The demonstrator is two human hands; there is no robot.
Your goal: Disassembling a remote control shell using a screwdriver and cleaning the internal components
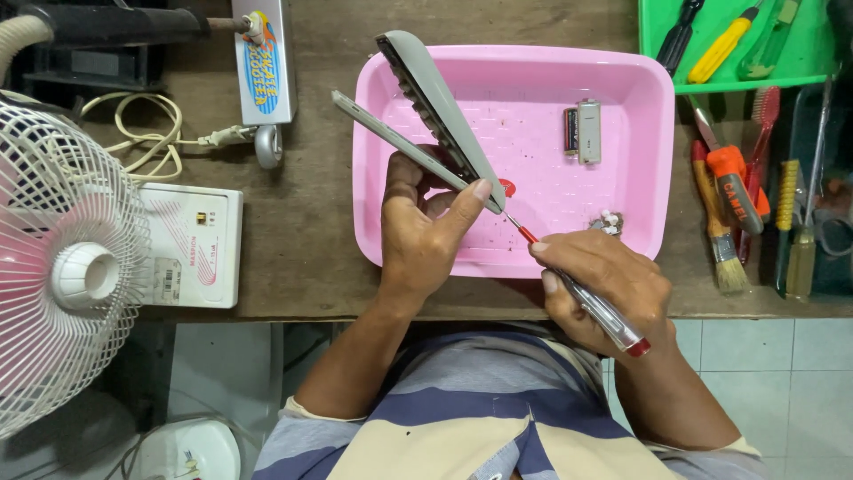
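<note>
The person sits at a wooden worktop [311,231] with a pink plastic tray [640,222] straight ahead. The left hand [422,227] is closed round the lower end of a grey remote control [435,102], thumb pressed along its near edge, holding it up over the tray's left half. The casing is split: the upper shell with the button rows stands apart from a thin grey back panel [391,138], and the two gape like a narrow V that opens up and to the left, away from the person. Their long axes run from the left hand's grip diagonally toward the far left corner of the tray.

The right hand [609,284] is wrapped shut around the clear handle of a small screwdriver with a red collar [569,276]. Its shaft points up and left, and the tip sits right at the bottom end of the remote, just below the left thumb, where the two halves meet. So the remote lies up-left of the right hand, and tool and casing are almost in one line.

In the tray lie two small batteries [582,132] side by side and a little cluster of small parts [608,222] near the right hand. A brush [715,231] and other tools lie to the right, a fan [62,267] to the left.
</note>
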